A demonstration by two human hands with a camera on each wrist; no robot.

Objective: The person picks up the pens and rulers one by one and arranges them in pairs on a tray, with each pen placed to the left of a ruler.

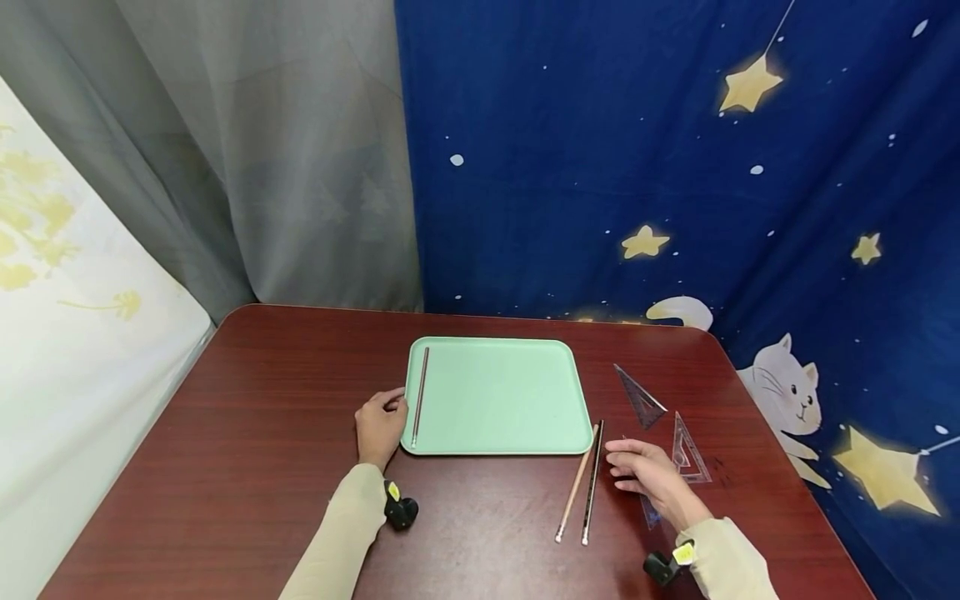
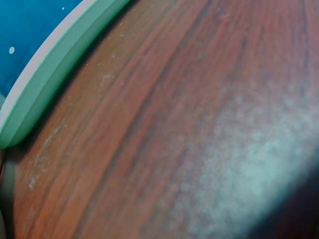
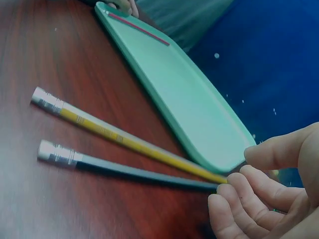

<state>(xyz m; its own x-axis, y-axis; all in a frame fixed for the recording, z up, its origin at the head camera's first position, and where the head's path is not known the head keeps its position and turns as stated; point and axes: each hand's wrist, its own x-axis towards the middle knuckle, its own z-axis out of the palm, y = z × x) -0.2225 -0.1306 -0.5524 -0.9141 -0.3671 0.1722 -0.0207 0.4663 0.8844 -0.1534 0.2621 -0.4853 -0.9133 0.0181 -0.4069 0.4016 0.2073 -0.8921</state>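
Observation:
A light green tray (image 1: 498, 396) lies on the table, with a dark red pencil (image 1: 421, 396) along its left side. My left hand (image 1: 381, 427) grips the tray's left rim with bent fingers; the left wrist view catches mostly the tray edge (image 2: 55, 74) and bare wood. Right of the tray's near corner lie a yellow pencil (image 3: 124, 142) and a black pencil (image 3: 144, 175), eraser ends toward me. Beside their far ends is my right hand (image 1: 648, 477), fingers loosely bent and holding nothing. In the head view a small gap separates its fingertips from the black pencil.
Right of the tray lie a clear set square (image 1: 640, 398) and another triangular one (image 1: 692, 454). A bluish clear piece (image 1: 649, 512) shows partly under my right hand. Beyond the table (image 1: 300, 375) hang grey and blue curtains (image 1: 562, 167).

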